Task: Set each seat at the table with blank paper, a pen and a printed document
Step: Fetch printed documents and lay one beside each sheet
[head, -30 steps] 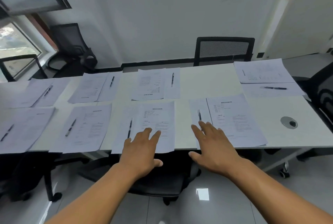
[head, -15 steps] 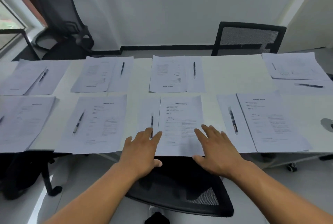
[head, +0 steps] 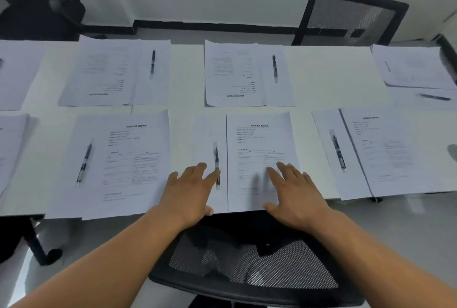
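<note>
The white surface [head: 329,77] spanned the full width of the view and carried two rows of place settings. Each fully visible setting comprised a blank sheet, a printed document and a pen; those cut off at the left and right edges could not be checked in full. Judged from this layout, the task appeared close to complete, with only alignment of the nearest setting left to do.

A black mesh chair [head: 247,270] stood directly below the near edge of the surface, and a second chair [head: 351,15] stood beyond the far edge.

In the nearest setting, the printed document [head: 259,142] lay to the right, overlapping the blank sheet [head: 205,132] along one long edge. The pen [head: 217,159] lay lengthwise on the blank sheet, just beside that edge.

The left hand [head: 190,191] rested flat on the blank sheet with fingers extended, its index fingertip touching the pen. The right hand [head: 294,193] rested flat on the lower part of the printed document with fingers spread. Neither hand held anything.
</note>
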`<action>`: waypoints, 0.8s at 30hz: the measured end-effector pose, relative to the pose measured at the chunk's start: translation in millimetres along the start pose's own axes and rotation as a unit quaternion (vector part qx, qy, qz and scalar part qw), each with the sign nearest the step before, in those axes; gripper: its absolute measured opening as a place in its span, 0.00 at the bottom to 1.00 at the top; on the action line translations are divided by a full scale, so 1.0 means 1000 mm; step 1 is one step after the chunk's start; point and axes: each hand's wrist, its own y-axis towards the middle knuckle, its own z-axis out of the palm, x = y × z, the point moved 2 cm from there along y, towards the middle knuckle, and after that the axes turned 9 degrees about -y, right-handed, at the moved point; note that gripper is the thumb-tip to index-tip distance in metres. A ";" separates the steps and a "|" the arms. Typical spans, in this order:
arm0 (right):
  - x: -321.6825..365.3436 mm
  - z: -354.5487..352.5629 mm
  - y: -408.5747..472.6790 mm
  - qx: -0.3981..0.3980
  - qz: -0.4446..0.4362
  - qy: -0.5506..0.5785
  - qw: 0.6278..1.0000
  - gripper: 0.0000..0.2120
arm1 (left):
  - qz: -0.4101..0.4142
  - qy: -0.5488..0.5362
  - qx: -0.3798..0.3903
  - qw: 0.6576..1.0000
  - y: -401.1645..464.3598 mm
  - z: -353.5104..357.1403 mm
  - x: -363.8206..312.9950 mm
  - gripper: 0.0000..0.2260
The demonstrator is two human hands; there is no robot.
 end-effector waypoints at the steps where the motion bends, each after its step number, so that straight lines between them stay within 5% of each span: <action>1: 0.001 0.001 0.005 -0.001 -0.001 -0.003 1.000 0.43 | 0.000 0.000 -0.002 1.000 0.004 0.000 0.003 0.46; 24: -0.012 0.025 0.050 0.005 -0.007 0.013 1.000 0.44 | 0.012 0.018 0.029 0.999 0.040 0.019 0.010 0.51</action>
